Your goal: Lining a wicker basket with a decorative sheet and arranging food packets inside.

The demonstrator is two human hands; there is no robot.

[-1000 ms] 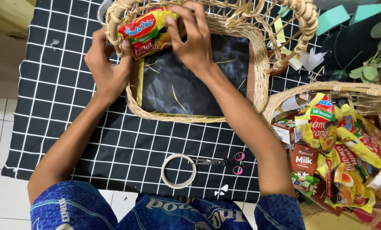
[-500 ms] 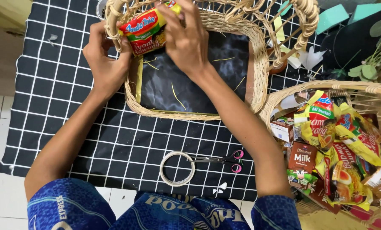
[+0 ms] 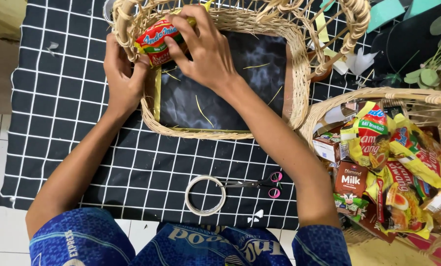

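Nearest me a tape roll and scissors lie on the checked cloth. Farther out, my left hand grips the basket rim, while my right hand pinches the noodle packet — long axis slanting across the basket's far-left corner, between both hands.
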